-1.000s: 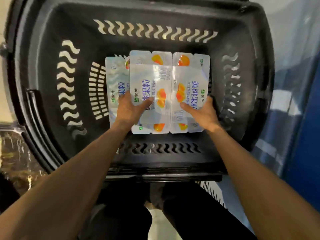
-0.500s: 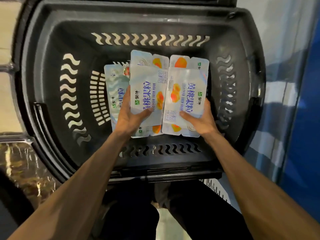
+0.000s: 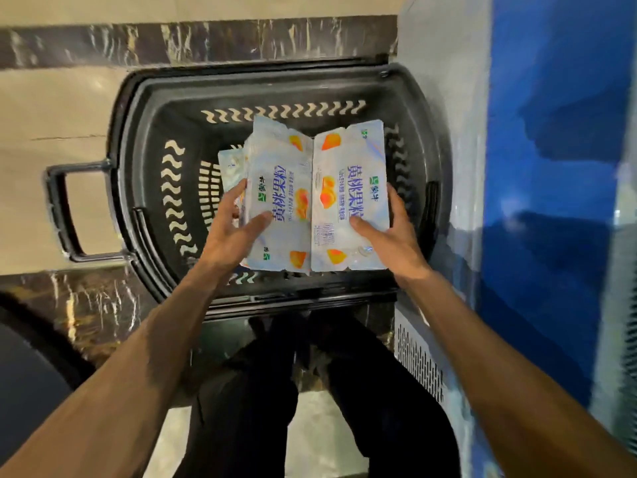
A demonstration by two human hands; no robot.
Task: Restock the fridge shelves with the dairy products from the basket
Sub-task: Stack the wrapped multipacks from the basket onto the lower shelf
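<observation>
Two white yoghurt multipacks with orange peach pictures and blue writing hang side by side above the black basket (image 3: 144, 139). My left hand (image 3: 231, 232) grips the left yoghurt pack (image 3: 279, 188), thumb on its top face and fingers along its left edge. My right hand (image 3: 389, 236) grips the right yoghurt pack (image 3: 348, 167) the same way from its right edge. Another pack (image 3: 229, 167) lies in the basket, mostly hidden behind the left one.
The basket stands on a beige and dark marble floor (image 3: 62, 108), its handle (image 3: 58, 208) sticking out to the left. A blue and white fridge front (image 3: 551, 201) with a vent grille (image 3: 420, 367) runs along the right. My dark trouser legs are below the basket.
Both hands have lifted the two packs up out of the basket. The view has pulled back, so the whole basket, the floor and the fridge front now show.
</observation>
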